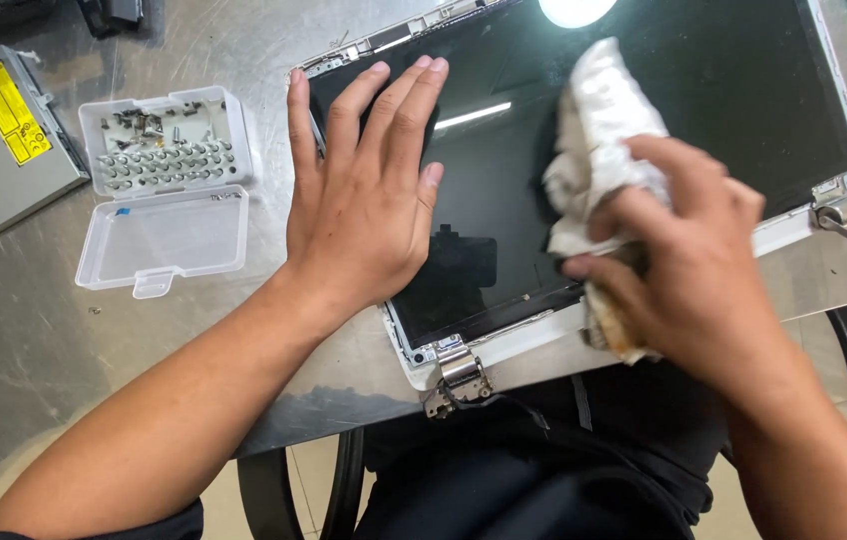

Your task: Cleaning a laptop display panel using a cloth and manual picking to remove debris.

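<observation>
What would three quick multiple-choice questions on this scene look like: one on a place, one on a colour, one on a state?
1. Where is the small plastic box?
A. left of the screen
B. on the screen
C. on the floor

2. What colour is the cloth?
A. blue
B. white
C. red

3. How is the left hand?
A. clenched in a fist
B. holding a screwdriver
C. flat on the screen

Answers: 1 A, it sits on the metal table beside the screen. 2 B, the cloth in the right hand looks white. 3 C, its fingers lie spread on the dark glass.
</observation>
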